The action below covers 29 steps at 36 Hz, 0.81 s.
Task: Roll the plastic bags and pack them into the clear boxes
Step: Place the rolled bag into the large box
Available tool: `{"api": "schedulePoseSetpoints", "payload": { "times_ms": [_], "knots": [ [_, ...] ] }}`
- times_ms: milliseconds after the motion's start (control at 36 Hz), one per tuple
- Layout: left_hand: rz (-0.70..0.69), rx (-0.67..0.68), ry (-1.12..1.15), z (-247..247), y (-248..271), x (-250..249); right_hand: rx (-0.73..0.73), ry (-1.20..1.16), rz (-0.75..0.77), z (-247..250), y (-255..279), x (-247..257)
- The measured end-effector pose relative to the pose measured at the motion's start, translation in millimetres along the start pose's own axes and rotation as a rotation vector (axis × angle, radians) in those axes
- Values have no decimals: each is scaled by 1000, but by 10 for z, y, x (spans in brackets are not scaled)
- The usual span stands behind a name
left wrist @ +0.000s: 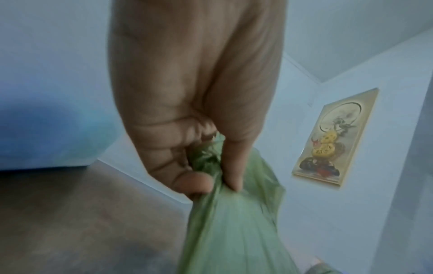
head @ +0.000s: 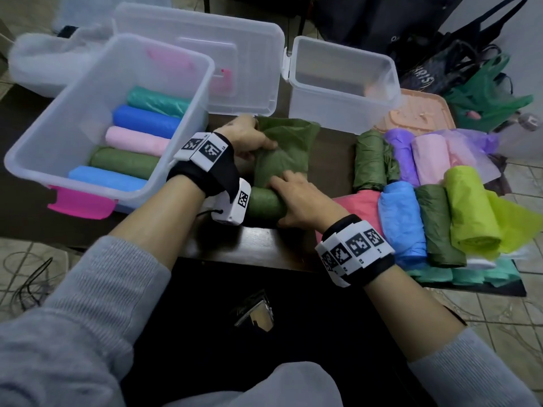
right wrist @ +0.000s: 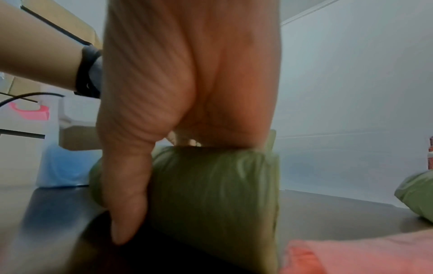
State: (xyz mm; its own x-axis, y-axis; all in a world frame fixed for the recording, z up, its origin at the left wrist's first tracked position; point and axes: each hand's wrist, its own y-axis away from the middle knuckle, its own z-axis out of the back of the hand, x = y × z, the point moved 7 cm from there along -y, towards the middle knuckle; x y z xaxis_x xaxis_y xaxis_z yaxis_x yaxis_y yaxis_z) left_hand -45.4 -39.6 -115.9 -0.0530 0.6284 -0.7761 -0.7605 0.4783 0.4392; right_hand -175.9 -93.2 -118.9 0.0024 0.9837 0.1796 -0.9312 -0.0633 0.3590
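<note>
Dark wooden table (head: 264, 245), tiled floor (head: 499, 306); left hand (head: 249, 136) pinches green bag (head: 282, 151), right hand (head: 302, 201) clasps its roll

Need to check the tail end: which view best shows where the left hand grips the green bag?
Left wrist: left hand pinches the green bag's bunched end. Head shows the bag half rolled, grip partly hidden. Right wrist shows only the roll.

My sleeves (head: 97, 292) are grey ribbed knit, pushed up off both forearms. Each wrist wears a black strap (head: 205, 174) carrying white blocks (head: 357, 245) printed with black-and-white square markers. A thin black cord (head: 205, 213) loops from the left block. Dark cloth (head: 235, 333) covers my lap.
</note>
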Motion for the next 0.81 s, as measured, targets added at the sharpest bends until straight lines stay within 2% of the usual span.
{"api": "schedulePoseSetpoints", "payload": {
  "times_ms": [139, 194, 250, 278, 333, 417, 500, 583, 805],
  "knots": [
    [-84, -252, 230, 223, -25, -103, 0, -7, 26, 2, 2, 33],
    [-112, -433, 87, 349, 1, -125, 32, -1, 11, -32, -8, 23],
    [-204, -537, -162, 391, 69, -230, 45, -9, -2, -58, -17, 15],
    [-261, -517, -254, 347, 88, -284, 45, -19, -4, -64, -19, 18],
    [-344, -340, -383, 146, 85, -335, 34, -30, -10, -66, -22, 24],
    [-337, 1, -585, -241, 46, -216, 42, 22, -25, -87, -26, 29],
    [-312, 205, -728, -478, 18, -38, 70, 59, -48, -128, -20, 18],
    [-297, 281, -846, -601, 1, 95, 88, 41, -44, -163, 11, 34],
    [-305, 253, -935, -650, -25, 147, 71, 22, -28, -151, 79, 58]
  ]
}}
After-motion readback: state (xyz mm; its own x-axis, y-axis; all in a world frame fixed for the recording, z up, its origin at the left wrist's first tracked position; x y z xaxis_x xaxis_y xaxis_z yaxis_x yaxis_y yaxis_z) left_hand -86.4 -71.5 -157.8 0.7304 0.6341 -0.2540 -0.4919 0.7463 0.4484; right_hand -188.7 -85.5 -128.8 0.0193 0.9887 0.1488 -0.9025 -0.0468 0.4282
